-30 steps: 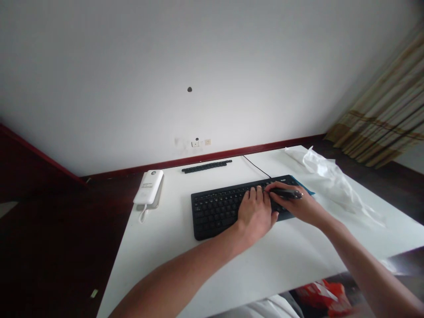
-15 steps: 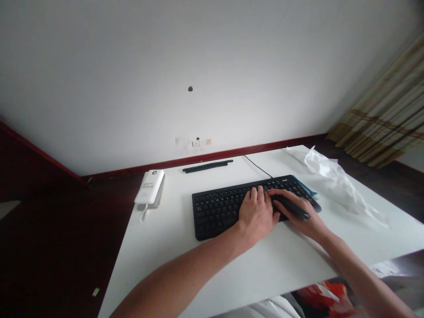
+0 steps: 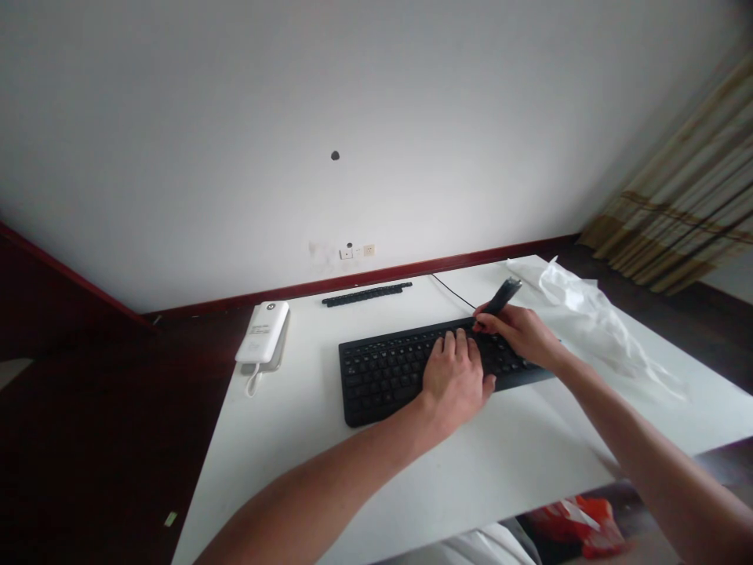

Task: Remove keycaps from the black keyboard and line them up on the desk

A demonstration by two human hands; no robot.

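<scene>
My left hand [image 3: 452, 378] lies flat on the keyboard [image 3: 382, 377], palm down, the fingers nearly straight and holding nothing, and it has stayed in about the same place as half a second ago. What has changed is my right hand [image 3: 521, 329]: it went toward the far edge of the keyboard, and the dark tool [image 3: 503, 297], which leaned back to my wrist, now points up and away, to the far right. I pinch this tool between thumb and fingers; its lower tip is hidden, so I cannot tell if it touches a key. In my judgement, the work has passed to the far rows of keys, while the left hand keeps the keyboard steady. The keyboard rests on the white desk [image 3: 282, 424], in front of me, and a dark strip of keys [image 3: 368, 295] lies beyond it, apart, near the far edge
</scene>
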